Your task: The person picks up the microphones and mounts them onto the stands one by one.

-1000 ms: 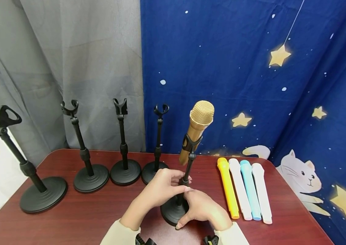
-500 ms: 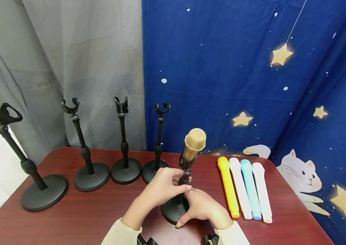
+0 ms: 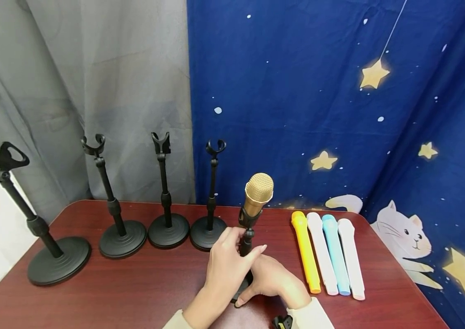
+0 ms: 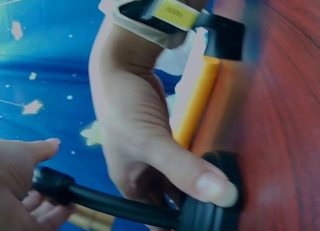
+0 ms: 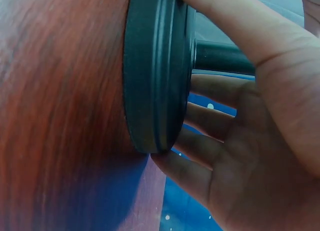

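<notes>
A gold microphone (image 3: 259, 188) sits tilted in the clip of a black microphone stand (image 3: 247, 242) at the table's front middle. My left hand (image 3: 226, 265) is at the stand's collar, fingers passing behind it. In the left wrist view the left thumb (image 4: 45, 147) stands apart from the collar (image 4: 52, 185), with the fingers on its other side. My right hand (image 3: 275, 276) grips the round base, thumb on top. In the right wrist view the right hand's fingers (image 5: 200, 146) touch the rim of the base (image 5: 155, 76). The microphone's lower end is hidden.
Other black stands with unfilled clips stand leftward: one (image 3: 57, 258) at far left, then one (image 3: 121, 237), one (image 3: 168, 226) and one (image 3: 209, 228). Yellow (image 3: 306, 251), white (image 3: 323, 253), light blue (image 3: 336, 253) and second white (image 3: 351, 258) microphones lie at right on the table (image 3: 133, 292).
The gold microphone with the stand's upper pole has dropped lower, down towards the collar. My left hand has since turned at the collar and its thumb has lifted off. The right hand stays.
</notes>
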`<state>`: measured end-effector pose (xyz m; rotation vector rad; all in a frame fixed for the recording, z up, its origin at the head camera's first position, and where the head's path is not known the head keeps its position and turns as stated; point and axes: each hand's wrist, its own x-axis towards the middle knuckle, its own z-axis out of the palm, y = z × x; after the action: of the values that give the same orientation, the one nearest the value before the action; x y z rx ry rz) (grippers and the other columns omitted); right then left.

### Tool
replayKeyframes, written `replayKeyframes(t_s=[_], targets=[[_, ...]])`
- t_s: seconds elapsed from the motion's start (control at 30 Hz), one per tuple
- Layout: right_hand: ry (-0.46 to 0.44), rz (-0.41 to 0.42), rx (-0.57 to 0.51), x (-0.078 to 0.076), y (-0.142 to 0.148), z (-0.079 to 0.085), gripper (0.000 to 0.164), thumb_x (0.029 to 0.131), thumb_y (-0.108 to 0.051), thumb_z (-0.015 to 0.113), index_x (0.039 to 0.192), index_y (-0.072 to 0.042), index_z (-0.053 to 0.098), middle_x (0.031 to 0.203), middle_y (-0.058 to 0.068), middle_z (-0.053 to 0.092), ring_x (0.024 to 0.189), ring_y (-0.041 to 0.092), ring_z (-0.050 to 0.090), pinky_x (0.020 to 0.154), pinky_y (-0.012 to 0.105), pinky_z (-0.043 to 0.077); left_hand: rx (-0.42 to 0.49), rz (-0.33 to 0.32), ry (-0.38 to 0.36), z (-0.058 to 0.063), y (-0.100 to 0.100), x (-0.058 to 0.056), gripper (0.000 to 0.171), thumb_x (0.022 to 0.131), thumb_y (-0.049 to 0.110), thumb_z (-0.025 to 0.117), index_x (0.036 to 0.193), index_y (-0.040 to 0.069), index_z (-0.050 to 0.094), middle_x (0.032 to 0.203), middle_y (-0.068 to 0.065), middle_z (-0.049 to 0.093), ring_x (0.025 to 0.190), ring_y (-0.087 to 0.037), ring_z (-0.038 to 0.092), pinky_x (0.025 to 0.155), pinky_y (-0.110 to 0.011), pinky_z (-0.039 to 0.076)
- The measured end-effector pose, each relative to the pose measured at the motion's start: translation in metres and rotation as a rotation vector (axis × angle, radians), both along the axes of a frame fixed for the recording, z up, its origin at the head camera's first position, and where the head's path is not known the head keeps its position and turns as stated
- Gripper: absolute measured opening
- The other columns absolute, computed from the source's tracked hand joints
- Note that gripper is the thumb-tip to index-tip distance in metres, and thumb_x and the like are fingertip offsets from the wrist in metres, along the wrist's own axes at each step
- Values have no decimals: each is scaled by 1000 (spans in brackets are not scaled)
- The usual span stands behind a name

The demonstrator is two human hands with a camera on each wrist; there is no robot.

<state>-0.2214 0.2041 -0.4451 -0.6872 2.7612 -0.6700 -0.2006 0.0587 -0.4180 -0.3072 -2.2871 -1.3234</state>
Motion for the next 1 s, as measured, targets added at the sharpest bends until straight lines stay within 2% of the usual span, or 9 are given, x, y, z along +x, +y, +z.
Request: replayKeyframes(t_s=[0.1, 0.23, 0.4, 0.67, 0.8, 1.0], targets=[[10, 3, 6, -1, -1, -1, 93, 57, -51, 96, 135, -14, 61, 125, -9, 69, 112, 7, 64, 100, 35, 53, 52, 11, 27, -5, 0, -2, 37, 72, 33, 92, 95, 18, 67, 86, 7, 60, 75, -5, 61, 66, -20, 53], [13, 1, 8, -1, -2, -1, 93, 57, -51, 97, 136, -17, 60, 126, -9, 69, 112, 8, 63, 100, 36, 53, 96, 17, 26, -9, -1, -6, 38, 71, 33, 93, 91, 18, 65, 86, 7, 62, 77, -3, 64, 68, -20, 56], [14, 4, 8, -1, -2, -1, 92, 57, -52, 97, 134, -19, 60, 126, -10, 69, 113, 9, 63, 99, 35, 53, 88, 32, 37, -10, -2, -8, 38, 68, 35, 94, 86, 20, 65, 84, 8, 63, 77, -4, 65, 68, -20, 54], [11, 10, -3, 0, -1, -1, 92, 56, -50, 97, 134, -21, 59, 127, -10, 68, 112, 7, 63, 98, 34, 53, 76, 8, 39, -7, -4, -8, 34, 69, 32, 94, 83, 20, 66, 83, 7, 66, 75, -5, 65, 68, -19, 54], [17, 4, 10, 0, -1, 0, 95, 56, -50, 97, 137, -19, 58, 131, -7, 67, 114, 10, 63, 99, 35, 53, 61, -37, 33, -5, -9, -10, 32, 70, 31, 94, 83, 18, 68, 82, 4, 69, 74, -6, 67, 67, -19, 55], [9, -18, 44, 1, -2, 0, 105, 56, -50, 97, 144, -13, 53, 139, 1, 64, 122, 19, 62, 103, 40, 51, 55, -177, -42, 0, -19, -18, 29, 71, 27, 93, 86, 13, 73, 81, 1, 74, 74, -5, 69, 69, -18, 56]])
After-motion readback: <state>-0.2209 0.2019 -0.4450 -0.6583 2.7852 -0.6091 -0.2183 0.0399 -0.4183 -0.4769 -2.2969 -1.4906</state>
